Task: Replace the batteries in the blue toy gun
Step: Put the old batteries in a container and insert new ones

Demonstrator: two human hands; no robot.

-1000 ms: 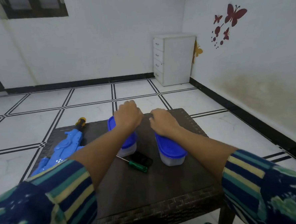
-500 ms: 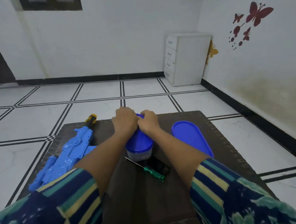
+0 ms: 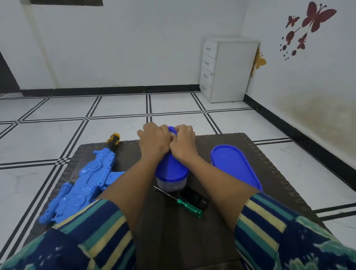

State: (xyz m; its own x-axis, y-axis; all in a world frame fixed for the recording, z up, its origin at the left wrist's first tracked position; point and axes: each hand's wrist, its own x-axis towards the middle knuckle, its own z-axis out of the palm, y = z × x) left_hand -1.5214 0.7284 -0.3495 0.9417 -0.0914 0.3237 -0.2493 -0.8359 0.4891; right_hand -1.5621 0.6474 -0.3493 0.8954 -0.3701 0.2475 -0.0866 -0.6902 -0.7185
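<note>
Nearest you on the dark woven table, the green-handled screwdriver lies untouched, beside a small black object I can't identify. Just beyond stands the clear container, its blue lid on. A second blue oval lid lies apart to its right, and what is under it is hidden. The blue toy gun lies along the table's left side with neither hand on it. At the container's far end, your left hand and right hand curl over the lid's rim, gripping it. My read is that you're at the start, and unscrewing, swapping batteries and closing all remain.
</note>
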